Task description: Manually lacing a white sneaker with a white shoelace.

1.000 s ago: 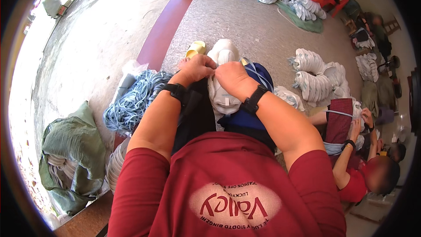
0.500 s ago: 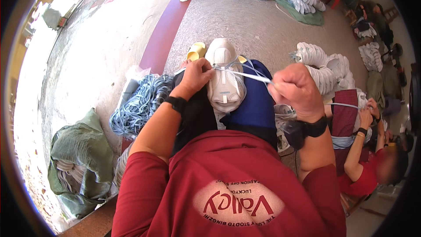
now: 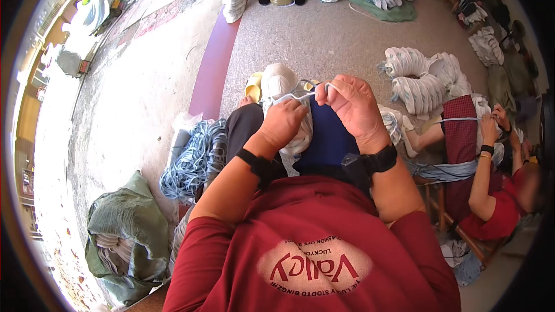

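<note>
A whitish shoe upper lies on my lap between my thighs, its lower part partly covered by my left hand. Pale blue shoelace runs in loops over it and across to the right. My left hand, closed in a pinch, holds the shoelace at the upper's middle. Just right of it, above the blue cloth on my thigh, my right hand pinches the lace's other stretch between thumb and fingers. The lace's tips are too small to make out.
Left of my leg lies a heap of blue laces; a green sack of pale uppers stands nearer. Stacked white uppers lie on the floor at right. Beside them, a co-worker's hands hold a blue lace.
My right hand has come in leftward, closer to my left hand, and the stretched lace between them has gone slack. My left hand has shifted nearer my body, over the upper.
</note>
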`<state>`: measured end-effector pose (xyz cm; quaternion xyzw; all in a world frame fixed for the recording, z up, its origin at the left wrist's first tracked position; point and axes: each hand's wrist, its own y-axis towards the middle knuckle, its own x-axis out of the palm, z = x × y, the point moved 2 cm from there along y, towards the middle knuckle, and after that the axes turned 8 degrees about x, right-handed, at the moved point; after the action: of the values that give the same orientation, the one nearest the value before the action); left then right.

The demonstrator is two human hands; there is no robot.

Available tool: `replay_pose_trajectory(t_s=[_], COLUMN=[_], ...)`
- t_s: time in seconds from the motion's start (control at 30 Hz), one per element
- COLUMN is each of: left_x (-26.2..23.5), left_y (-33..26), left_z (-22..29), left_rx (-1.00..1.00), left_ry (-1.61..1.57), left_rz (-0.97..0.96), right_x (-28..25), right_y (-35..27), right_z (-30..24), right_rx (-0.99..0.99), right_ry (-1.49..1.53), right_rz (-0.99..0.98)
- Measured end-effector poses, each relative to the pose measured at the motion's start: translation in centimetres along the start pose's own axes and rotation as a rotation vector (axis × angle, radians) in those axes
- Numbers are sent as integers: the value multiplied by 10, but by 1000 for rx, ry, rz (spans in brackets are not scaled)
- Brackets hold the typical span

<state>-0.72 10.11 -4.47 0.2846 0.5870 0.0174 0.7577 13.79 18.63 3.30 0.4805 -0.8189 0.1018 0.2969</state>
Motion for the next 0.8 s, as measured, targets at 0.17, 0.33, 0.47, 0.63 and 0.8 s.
replay_pose_trajectory(t_s=[0.17,0.33,0.47,0.63,0.8], left_x=[-21,-63,-101,-124,-120], left_y=[-17,-20,-11,-14,-21], left_z=[21,47,48,42,31], left_rx=[141,159,44,-308,-423], left_ry=[-363,-446,-341,-352,-655], left_rz=[106,189,493,661,743], right_x=[-12,-5,25,56,75], right_y=[-11,-4,10,21,21], right_z=[20,42,40,35,31], right_rx=[39,190,176,121,94], right_ry=[104,134,-16,-211,-435], right_rz=[159,205,177,81,68])
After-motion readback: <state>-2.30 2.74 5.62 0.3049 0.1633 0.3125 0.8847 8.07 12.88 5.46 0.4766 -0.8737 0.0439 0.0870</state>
